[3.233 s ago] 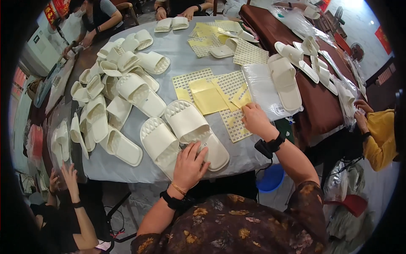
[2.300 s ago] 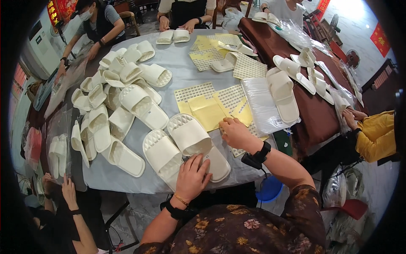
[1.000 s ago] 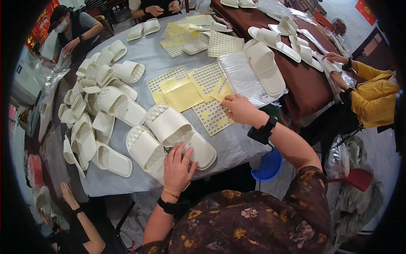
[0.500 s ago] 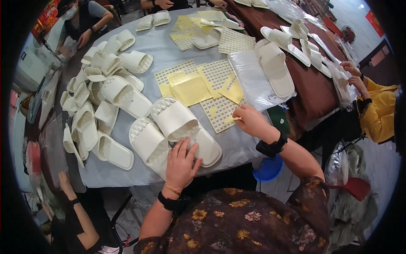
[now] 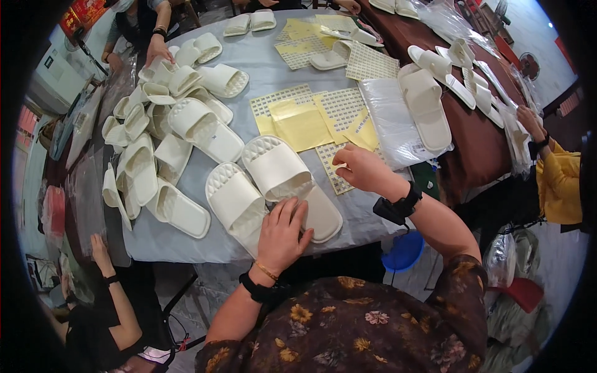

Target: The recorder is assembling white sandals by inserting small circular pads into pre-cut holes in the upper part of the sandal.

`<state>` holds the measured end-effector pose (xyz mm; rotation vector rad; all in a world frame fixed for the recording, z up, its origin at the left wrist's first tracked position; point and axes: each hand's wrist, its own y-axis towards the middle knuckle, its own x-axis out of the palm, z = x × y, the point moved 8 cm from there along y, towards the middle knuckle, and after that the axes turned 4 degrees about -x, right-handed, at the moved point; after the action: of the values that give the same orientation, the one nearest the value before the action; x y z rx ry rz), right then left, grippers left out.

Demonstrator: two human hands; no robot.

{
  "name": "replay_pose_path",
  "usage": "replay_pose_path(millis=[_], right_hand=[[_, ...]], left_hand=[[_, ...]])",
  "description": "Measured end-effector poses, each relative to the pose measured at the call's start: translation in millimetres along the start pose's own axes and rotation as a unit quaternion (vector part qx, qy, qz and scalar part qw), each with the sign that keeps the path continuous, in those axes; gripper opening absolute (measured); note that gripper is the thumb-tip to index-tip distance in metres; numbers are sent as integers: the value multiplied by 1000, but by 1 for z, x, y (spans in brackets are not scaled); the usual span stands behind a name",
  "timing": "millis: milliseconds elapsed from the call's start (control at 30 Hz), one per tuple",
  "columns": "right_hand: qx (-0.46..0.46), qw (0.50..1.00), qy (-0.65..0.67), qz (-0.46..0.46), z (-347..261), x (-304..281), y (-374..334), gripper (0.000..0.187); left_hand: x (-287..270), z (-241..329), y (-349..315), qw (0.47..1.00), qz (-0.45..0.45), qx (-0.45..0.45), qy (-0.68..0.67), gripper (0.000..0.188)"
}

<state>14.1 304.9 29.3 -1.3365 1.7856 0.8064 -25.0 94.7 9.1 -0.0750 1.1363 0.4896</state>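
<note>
My left hand [image 5: 283,233] lies with its fingers stretched out across the inner edges of two white slippers. The left slipper [image 5: 233,199] and the right slipper [image 5: 280,168] sit side by side, toes away from me, with quilted toe ends and broad straps. Above a yellow-backed sticker sheet [image 5: 329,179], my right hand [image 5: 367,169] hovers with bent fingers and thumb close together. Anything between those fingertips is too small to make out. More sticker sheets [image 5: 295,124] lie just beyond, some with peeled yellow areas.
A heap of white slippers [image 5: 149,133] covers the table's left side; a co-worker's hand [image 5: 160,50] reaches into its far end. Right of the sheets, a slipper [image 5: 426,109] rests on clear plastic bags [image 5: 388,118]. Another person's hand [image 5: 532,121] handles plastic at the brown-covered table [image 5: 460,130].
My right hand has lifted slightly off the sticker sheet, its fingers curling. My left hand stays on the slippers. The far co-worker's hand has reached into the heap. The whole view has shifted.
</note>
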Motion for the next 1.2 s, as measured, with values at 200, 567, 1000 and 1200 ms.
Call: replay_pose_path(millis=[200,567,1000,1200], right_hand=[[15,1000,11,-5,3,-16,26,18],[-47,993,12,-111,-47,43,1,14],[84,978,-91,168,104,-51,18,12],[46,993,-19,104,111,-31,29,11]], left_hand=[[1,-1,-3,1000,11,5,4,57],[-2,-3,-2,999,33,12,-16,56],[-1,-1,-3,999,35,17,-2,55],[-2,-2,-4,999,35,12,7,55]])
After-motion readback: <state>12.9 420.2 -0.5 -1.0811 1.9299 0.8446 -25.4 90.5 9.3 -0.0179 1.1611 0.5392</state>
